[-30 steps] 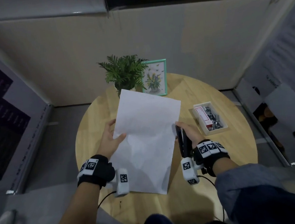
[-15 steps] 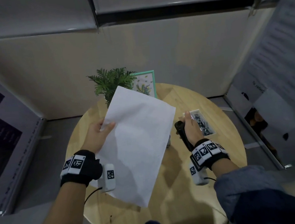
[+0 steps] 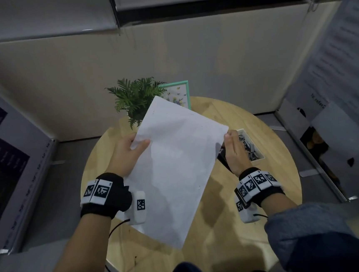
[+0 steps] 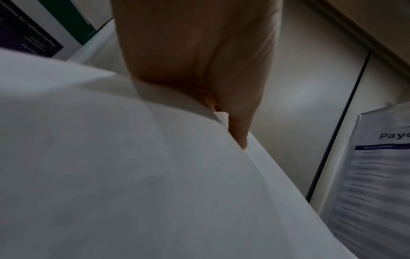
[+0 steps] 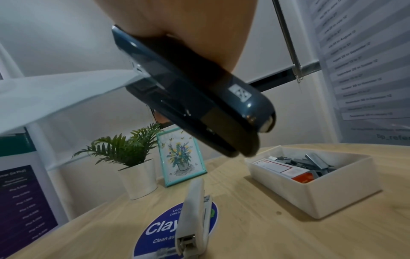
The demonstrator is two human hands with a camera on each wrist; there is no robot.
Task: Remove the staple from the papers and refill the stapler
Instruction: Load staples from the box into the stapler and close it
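Note:
White stapled papers (image 3: 177, 168) hang tilted above the round wooden table (image 3: 272, 192). My left hand (image 3: 135, 143) pinches their left edge, thumb (image 4: 235, 122) on top of the papers (image 4: 133, 175). At the papers' right corner my right hand (image 3: 231, 144) grips a dark blue stapler (image 3: 223, 160). In the right wrist view the paper corner (image 5: 66, 91) sits in the front end of this stapler (image 5: 195, 98). The staple itself is not visible. A white stapler (image 5: 195, 219) lies on the table beneath.
A white tray (image 5: 315, 189) with loose staple strips and a staple box stands at the right of the table. A potted plant (image 3: 136, 98) and a green-framed picture (image 3: 181, 94) stand at the back. Panels with printed sheets wall in both sides.
The papers rose off the table and tilted. My right hand swung the dark stapler from beside the sheet, past the tray, onto the papers' right corner.

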